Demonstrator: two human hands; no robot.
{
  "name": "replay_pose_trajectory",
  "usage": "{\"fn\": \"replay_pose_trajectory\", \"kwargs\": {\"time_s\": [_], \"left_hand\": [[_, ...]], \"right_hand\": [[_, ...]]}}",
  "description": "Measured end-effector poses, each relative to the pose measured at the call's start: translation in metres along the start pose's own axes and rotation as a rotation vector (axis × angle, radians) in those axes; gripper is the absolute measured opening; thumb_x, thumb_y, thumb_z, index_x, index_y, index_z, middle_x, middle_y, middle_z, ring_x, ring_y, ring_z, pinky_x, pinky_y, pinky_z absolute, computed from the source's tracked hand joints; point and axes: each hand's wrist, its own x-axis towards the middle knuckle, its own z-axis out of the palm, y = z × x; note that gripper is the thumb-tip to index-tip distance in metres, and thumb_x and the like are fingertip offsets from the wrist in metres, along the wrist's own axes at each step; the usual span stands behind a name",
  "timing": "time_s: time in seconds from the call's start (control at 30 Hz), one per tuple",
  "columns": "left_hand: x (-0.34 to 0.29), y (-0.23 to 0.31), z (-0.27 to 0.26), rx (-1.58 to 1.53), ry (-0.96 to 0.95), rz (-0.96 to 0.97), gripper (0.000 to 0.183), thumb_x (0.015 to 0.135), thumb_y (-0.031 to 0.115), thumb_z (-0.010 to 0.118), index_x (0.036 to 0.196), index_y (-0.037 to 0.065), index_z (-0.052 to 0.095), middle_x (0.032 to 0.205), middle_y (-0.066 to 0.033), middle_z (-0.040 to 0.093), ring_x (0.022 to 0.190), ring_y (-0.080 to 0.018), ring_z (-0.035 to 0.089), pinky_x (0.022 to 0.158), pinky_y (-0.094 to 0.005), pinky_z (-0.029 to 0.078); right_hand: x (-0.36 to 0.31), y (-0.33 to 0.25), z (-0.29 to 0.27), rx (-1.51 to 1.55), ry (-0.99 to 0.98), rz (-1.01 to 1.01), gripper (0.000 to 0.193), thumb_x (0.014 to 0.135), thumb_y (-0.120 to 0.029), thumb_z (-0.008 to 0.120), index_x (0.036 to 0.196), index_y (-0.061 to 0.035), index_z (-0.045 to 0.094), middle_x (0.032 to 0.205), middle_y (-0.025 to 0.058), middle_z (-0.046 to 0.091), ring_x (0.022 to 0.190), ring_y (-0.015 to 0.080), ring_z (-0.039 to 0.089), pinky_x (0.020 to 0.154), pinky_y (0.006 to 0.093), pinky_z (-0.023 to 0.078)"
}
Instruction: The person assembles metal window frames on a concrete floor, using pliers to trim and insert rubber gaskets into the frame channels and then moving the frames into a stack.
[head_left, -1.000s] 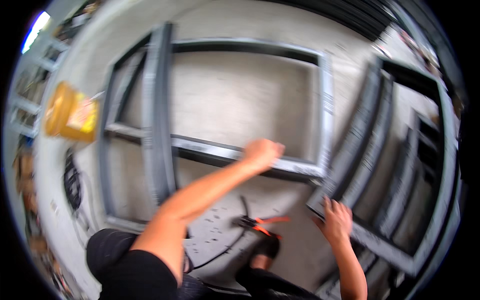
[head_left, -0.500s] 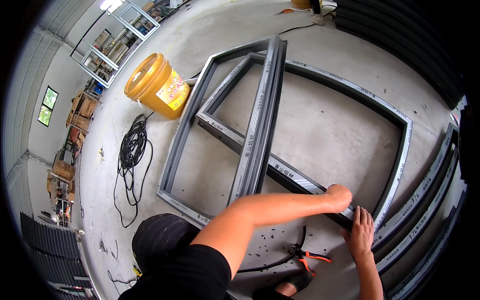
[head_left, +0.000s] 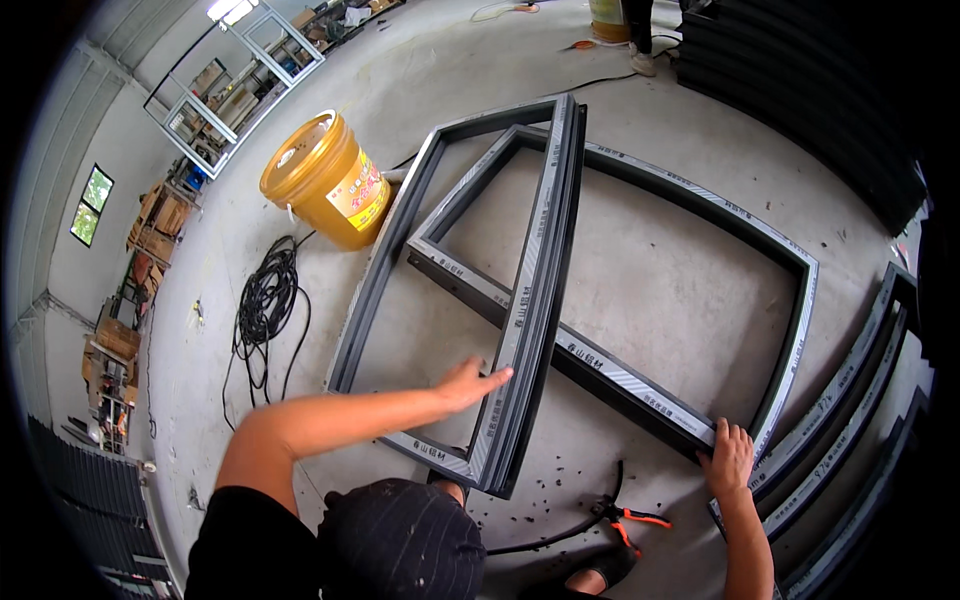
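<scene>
Two dark grey metal window frames with pale printed protective film lie overlapping on the floor. My left hand is open, fingers stretched toward the long bar of the left frame; whether the fingertips touch it I cannot tell. My right hand is closed over the near right corner of the right frame, fingers across its top face. The left frame rests over part of the right one. Pliers with orange and black handles lie on the floor between my arms, beside a black strip and scattered dark bits.
A yellow lidded bucket and coiled black cable are on the left. More long profiles lie at right, with stacked dark corrugated material beyond. Rounded dark striped cloth fills the lower middle. Another person's foot shows far back.
My left hand has left the right frame's near bar and swung left to the left frame, its fingers opening. My right hand stays at the corner. The whole view has shifted slightly.
</scene>
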Motion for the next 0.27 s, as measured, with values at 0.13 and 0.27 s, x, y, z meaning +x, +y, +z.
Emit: {"fn": "replay_pose_trajectory", "kwargs": {"time_s": [0.13, 0.27], "left_hand": [[0.001, 0.016, 0.031, -0.522, 0.003, -0.113, 0.072, 0.084, 0.056, 0.063, 0.116, -0.008, 0.053, 0.106, -0.0161, 0.06, 0.097, -0.0211, 0.059, 0.086, -0.0348, 0.049], [0.024, 0.001, 0.045, -0.749, 0.03, -0.066, 0.065, 0.081, 0.054, 0.066, 0.105, -0.006, 0.059, 0.091, -0.0147, 0.064, 0.084, -0.0196, 0.062, 0.075, -0.034, 0.05]], "right_hand": [[0.004, -0.001, 0.008, -0.044, -0.039, 0.029, 0.073, 0.06, -0.02, 0.083, 0.123, -0.0024, 0.05, 0.107, 0.0143, 0.059, 0.105, 0.0315, 0.055, 0.092, 0.0417, 0.042], [0.013, -0.018, 0.009, -0.019, -0.06, 0.058, 0.077, 0.061, -0.024, 0.084, 0.126, -0.0059, 0.05, 0.11, 0.0131, 0.059, 0.107, 0.0313, 0.054, 0.094, 0.0425, 0.042]]}}
